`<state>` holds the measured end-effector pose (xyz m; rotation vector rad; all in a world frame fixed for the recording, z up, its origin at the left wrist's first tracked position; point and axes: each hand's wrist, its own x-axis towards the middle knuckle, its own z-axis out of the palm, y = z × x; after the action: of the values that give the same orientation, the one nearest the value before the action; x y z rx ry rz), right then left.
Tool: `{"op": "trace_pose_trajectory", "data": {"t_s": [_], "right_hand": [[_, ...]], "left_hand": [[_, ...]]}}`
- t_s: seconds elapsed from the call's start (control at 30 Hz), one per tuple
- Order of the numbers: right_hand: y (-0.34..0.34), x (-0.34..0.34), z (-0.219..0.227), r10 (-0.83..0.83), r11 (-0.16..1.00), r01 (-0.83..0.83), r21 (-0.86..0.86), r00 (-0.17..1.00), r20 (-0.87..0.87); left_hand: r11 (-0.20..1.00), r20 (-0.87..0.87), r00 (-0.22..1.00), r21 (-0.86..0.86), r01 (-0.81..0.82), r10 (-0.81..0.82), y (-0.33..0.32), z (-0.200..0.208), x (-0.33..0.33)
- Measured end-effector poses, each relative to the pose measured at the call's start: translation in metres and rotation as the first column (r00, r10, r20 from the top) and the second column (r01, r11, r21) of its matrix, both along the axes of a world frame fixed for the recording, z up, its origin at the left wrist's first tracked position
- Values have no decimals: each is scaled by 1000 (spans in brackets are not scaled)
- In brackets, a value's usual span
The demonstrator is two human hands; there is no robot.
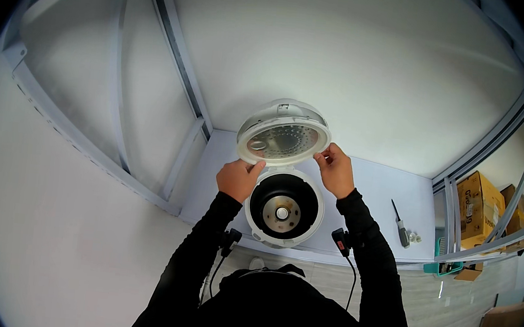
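A white rice cooker (310,231) stands on the table with its lid raised. Inside its dark, round well lies a stained metal heating plate (273,214) with a round centre piece; no inner pot sits in it. The lid (284,142) tilts back, its underside showing a shiny dotted metal disc inside a white ring. My left hand (237,179) pinches the lower left rim of the lid, thumb on the ring. At the right rim, my right hand (337,172) pinches the lid between thumb and fingers. The fingertips behind the rim are hidden.
To the right on the pale table (372,193) lie a screwdriver (401,228) and some small pale parts (415,237). Grey metal frame bars (176,35) border the table. Cardboard boxes (479,210) and a teal basket (443,268) stand beyond its right edge.
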<state>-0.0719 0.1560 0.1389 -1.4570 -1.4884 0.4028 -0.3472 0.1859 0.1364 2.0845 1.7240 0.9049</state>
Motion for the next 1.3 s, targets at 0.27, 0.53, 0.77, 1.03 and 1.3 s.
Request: {"op": "trace_pose_trajectory", "data": {"t_s": [0.27, 0.53, 0.77, 1.03, 1.3], "right_hand": [[-4, -4, 3, -8, 1000, 7, -26, 998, -55], [-2, -4, -6, 0, 1000, 0, 0, 997, -76], [-3, -4, -13, -36, 999, 36, -1, 995, -91], [-1, -6, -14, -110, 993, 110, 34, 994, 11], [1, -10, -12, -111, 992, 111, 67, 994, -2]], "left_hand": [[1000, -28, 1000, 5, -7, 8, -1, 3, -2], [1000, 34, 999, 24, 11, -12, 2, -5, -2], [998, 27, 999, 65, 20, -22, 6, -13, -6], [986, 142, 985, -118, 120, -103, 14, -4, -5], [903, 573, 714, 120, 414, -403, 34, -33, 15]]}}
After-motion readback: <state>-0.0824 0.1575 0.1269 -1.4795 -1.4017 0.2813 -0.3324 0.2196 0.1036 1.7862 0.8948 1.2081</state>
